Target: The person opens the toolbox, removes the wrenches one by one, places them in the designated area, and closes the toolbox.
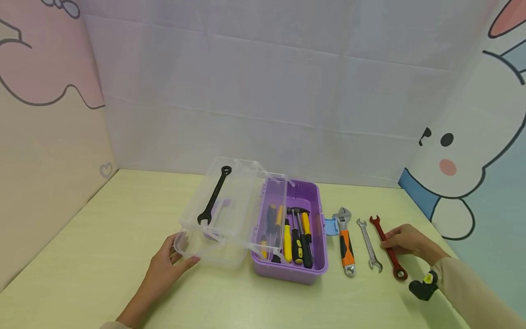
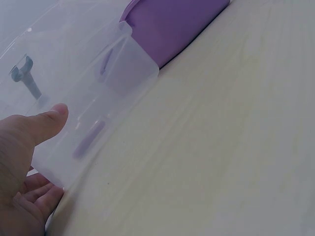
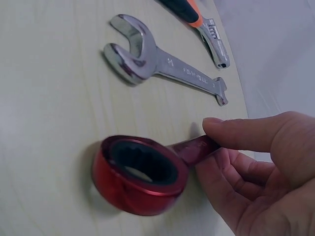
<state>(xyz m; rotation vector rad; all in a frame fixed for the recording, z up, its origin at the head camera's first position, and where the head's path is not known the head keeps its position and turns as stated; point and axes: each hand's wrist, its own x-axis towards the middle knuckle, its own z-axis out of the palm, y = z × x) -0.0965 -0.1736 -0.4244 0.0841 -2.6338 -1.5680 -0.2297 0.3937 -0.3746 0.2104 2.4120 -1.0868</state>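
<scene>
My right hand (image 1: 407,240) pinches a red ratchet wrench (image 1: 392,256) by its shaft between thumb and fingers. In the right wrist view its ring end (image 3: 140,174) points toward the camera. My left hand (image 1: 164,262) holds the left end of a clear plastic lid (image 2: 113,64), thumb on the near side and fingers around the end. The lid is swung open leftward from a purple toolbox (image 1: 287,273). A black combination wrench (image 1: 214,195) lies on the clear tray (image 1: 242,192) above the lid. A silver open-end wrench (image 1: 370,246) lies left of the red one.
An adjustable wrench (image 1: 346,244) with an orange and black handle lies beside the toolbox's blue latch (image 1: 330,226). Inside the box are a hammer (image 1: 304,237) and several yellow and black screwdrivers (image 1: 287,242). A pale wall (image 1: 263,100) stands behind the table (image 1: 102,246).
</scene>
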